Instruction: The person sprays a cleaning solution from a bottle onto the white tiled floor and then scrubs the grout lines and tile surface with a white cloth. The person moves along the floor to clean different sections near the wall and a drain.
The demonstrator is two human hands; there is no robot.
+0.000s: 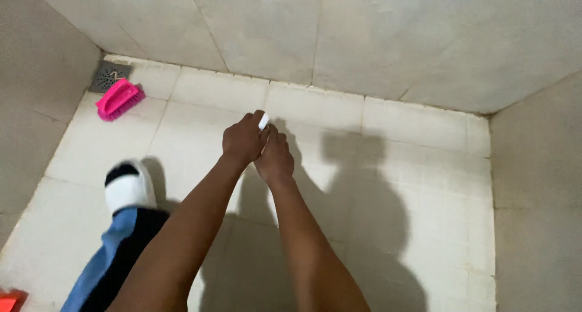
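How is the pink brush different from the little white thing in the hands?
The pink scrub brush is bright pink and fully in view; the small white thing is white and mostly hidden, so its kind is unclear. The brush lies untouched on the floor tiles beside the corner drain; the white thing is gripped above the floor between the left hand and right hand. The brush also looks bigger.

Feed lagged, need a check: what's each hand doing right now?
Left hand: closed on a small white object.
Right hand: pressed against the left; its grip cannot be told.
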